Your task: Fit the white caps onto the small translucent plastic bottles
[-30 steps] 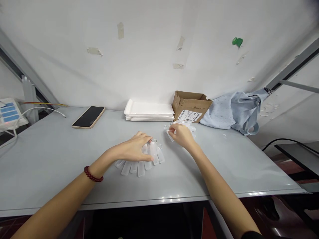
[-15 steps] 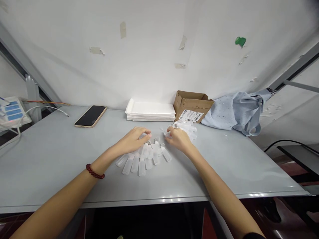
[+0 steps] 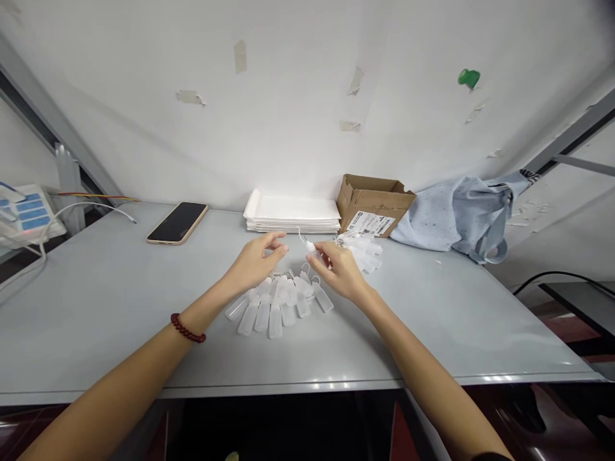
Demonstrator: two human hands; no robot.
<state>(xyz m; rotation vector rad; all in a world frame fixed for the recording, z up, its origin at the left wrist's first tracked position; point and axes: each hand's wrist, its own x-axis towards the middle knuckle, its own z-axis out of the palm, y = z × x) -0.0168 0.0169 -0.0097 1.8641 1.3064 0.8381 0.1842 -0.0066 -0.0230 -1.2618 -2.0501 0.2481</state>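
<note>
Between the thumb and fingers of my right hand [image 3: 339,267] is a small translucent plastic bottle [image 3: 310,247] with a thin curved strap at its top, raised above the table. My left hand [image 3: 259,259] hovers to the left of it, thumb and fingers apart, holding nothing. Below the hands lies a fanned pile of similar small bottles [image 3: 275,320], several of them, with loop straps at their tops. A second group of translucent bottles [image 3: 368,250] rests behind my right hand, in front of the cardboard box; my hand partly covers it.
On the grey table [image 3: 120,346], a phone [image 3: 177,223] lies at the back left. A stack of white envelopes [image 3: 293,214] sits against the wall beside an open cardboard box [image 3: 375,205]. Light-blue cloth [image 3: 446,214] lies at right. A white cable [image 3: 86,205] reaches in at left.
My right hand has lifted a small bottle up from beside the right-hand group and turned it toward the middle. My left hand has risen slightly away from the front pile.
</note>
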